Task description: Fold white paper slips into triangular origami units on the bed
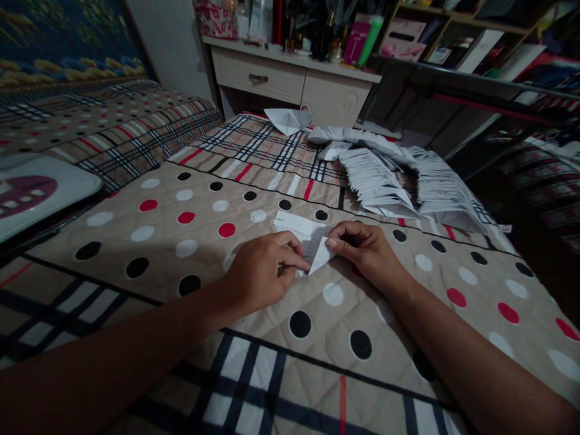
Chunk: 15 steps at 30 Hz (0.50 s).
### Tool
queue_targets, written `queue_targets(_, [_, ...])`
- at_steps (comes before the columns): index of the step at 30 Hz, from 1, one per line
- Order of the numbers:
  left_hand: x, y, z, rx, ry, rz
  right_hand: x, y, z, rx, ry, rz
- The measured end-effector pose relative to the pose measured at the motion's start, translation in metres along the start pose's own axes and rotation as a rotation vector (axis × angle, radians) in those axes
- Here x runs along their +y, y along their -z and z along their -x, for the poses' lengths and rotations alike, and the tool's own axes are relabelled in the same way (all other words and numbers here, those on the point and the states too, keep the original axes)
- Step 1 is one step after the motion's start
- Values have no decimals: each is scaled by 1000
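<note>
A small piece of folded white paper with faint print lies on the spotted bedspread between my two hands. My left hand is on its left side, fingers curled and closed at the paper's lower point. At its right edge, my right hand pinches a folded flap between thumb and forefinger. Beyond them, rows of many folded paper pieces stand packed together, with another curved row to the right. A separate folded paper rests at the far side of the bed.
The quilted bedspread has dots and plaid bands. A white board-like object with a pink oval lies at the left. Past the bed stand a white dresser with bottles on top and a shelf of boxes.
</note>
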<state>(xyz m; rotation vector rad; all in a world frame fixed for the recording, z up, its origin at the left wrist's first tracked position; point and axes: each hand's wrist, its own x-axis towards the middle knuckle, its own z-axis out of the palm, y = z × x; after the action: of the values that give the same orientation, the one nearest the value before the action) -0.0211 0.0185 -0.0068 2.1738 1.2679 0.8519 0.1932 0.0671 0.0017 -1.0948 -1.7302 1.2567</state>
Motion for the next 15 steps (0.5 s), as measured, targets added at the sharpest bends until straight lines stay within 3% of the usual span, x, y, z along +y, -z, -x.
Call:
queue_targets(6, [4,4,3,-51,-99,-49,3,-4,-1,20,-2,36])
queue_targets(15, [14,2,7,15,-225,-206,4,-13,-2,75,4,122])
